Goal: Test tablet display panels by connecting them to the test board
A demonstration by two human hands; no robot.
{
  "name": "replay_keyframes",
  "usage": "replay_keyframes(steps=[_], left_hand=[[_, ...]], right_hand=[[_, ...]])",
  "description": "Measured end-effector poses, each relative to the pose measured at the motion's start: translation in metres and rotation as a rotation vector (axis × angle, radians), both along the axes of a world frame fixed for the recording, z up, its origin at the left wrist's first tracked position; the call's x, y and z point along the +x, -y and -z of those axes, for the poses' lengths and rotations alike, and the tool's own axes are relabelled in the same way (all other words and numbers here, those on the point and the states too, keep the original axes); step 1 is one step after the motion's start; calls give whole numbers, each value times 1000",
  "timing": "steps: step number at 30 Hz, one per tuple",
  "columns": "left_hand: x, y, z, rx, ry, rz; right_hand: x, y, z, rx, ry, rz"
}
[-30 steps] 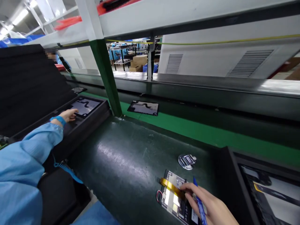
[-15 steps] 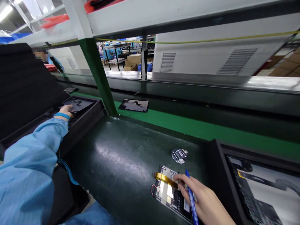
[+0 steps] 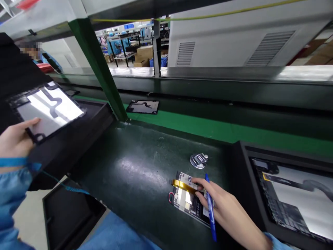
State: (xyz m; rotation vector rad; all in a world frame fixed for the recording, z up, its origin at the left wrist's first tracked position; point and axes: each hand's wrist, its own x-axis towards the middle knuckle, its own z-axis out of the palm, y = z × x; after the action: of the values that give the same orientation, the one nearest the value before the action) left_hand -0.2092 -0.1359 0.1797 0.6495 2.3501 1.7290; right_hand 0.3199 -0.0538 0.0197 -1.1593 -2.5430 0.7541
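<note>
Lifted since the earlier frame: left hand (image 3: 14,140) now pinches a tablet back panel (image 3: 48,109) by its near edge, raised clear of the black tray (image 3: 85,119), inner face up. Right hand (image 3: 220,205) presses a circuit board (image 3: 188,201) flat on the dark green mat (image 3: 135,166), blue pen (image 3: 210,206) clamped between fingers. Gold flex cable (image 3: 182,184) partly covered by fingertips. Board's lower edge hidden under palm; small silver part (image 3: 198,160) indistinct.

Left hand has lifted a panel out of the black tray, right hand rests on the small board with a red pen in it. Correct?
Not quite: the pen is blue, not red, as the head view shows. The rest stands: the left hand holds the panel above the black tray, and the right hand rests on the small board.
</note>
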Motion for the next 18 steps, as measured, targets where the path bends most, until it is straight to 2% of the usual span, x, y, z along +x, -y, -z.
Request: replay_keyframes(steps=[3,5,6,9,12,15,18], left_hand=[[38,24,15,153,309,-13],[73,30,34,136,463,-41],[91,32,45,111,499,-8],[131,32,86,-33,617,222],[154,31,125,-124,709,425],[170,31,154,-171,800,548],[191,31,169,-192,807,603]], right_hand=[[0,0,1,16,7,-13],[-2,0,1,28,11,-25],[-2,1,1,30,16,-31],[-4,3,-2,32,27,-32],[-5,3,-10,-4,-20,21],[-11,1,-23,-151,-260,102],[-28,3,-37,-464,-666,89]])
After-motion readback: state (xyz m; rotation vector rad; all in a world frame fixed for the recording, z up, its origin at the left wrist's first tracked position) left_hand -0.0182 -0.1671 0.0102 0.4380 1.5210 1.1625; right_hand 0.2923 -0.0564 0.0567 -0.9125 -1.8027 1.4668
